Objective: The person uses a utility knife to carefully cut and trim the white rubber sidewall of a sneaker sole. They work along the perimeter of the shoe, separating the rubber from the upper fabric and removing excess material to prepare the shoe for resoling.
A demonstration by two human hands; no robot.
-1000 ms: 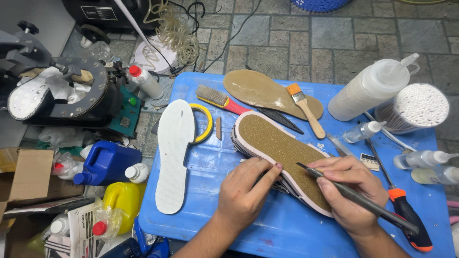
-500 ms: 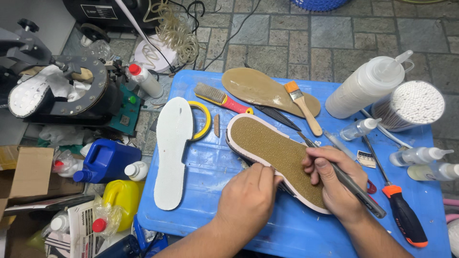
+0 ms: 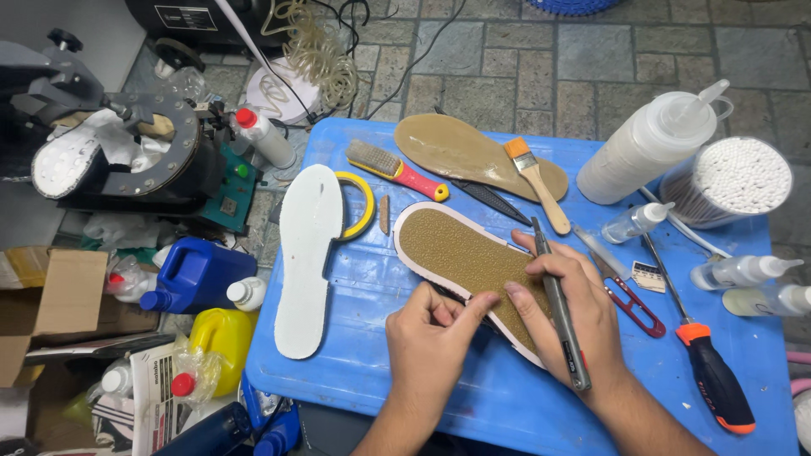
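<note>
A shoe lies sole up on the blue plastic table (image 3: 355, 279); its brown textured sole (image 3: 456, 249) has a white rim. My left hand (image 3: 435, 338) pinches the near edge of the sole with thumb and fingers. My right hand (image 3: 570, 312) lies over the sole's right part and holds a slim grey metal tool (image 3: 559, 304), its tip pointing away from me. The rest of the shoe is hidden under both hands.
On the table: a white insole (image 3: 306, 253), yellow tape roll (image 3: 359, 203), wire brush with red handle (image 3: 397, 169), brown insole (image 3: 465, 152), paintbrush (image 3: 534, 181), squeeze bottle (image 3: 650, 143), cotton swab tub (image 3: 731, 181), red snips (image 3: 634, 300), orange-handled screwdriver (image 3: 710, 371). A press machine (image 3: 118, 152) and jugs stand left.
The shoe has swung so its toe points further left. My right hand slid forward over the sole, turning the tool to point away. My left hand shifted right to the sole's near edge.
</note>
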